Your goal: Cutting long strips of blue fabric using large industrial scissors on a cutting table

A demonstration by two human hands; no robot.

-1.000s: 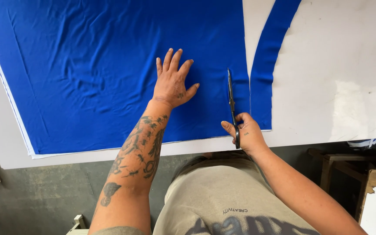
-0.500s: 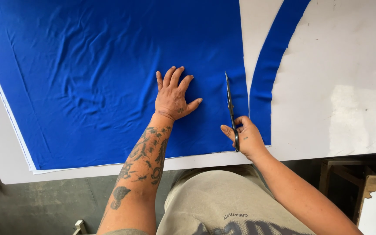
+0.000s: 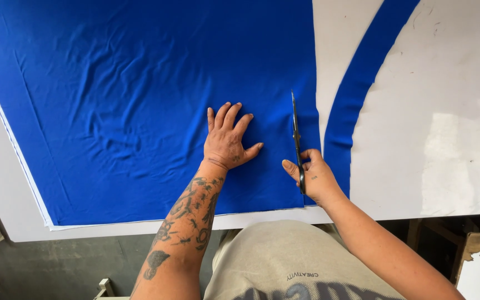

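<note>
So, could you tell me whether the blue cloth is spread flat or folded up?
Spread flat: the blue cloth lies open across the table, lightly wrinkled, with the left hand pressed on it.

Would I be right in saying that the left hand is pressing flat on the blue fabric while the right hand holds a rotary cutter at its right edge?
Not quite: the right hand holds scissors, not a rotary cutter, as the head view shows. The left hand does press flat on the blue fabric, and the blades sit near its right edge.

Head-worn camera looks steeply down, close over the white table [image 3: 451,83].
</note>
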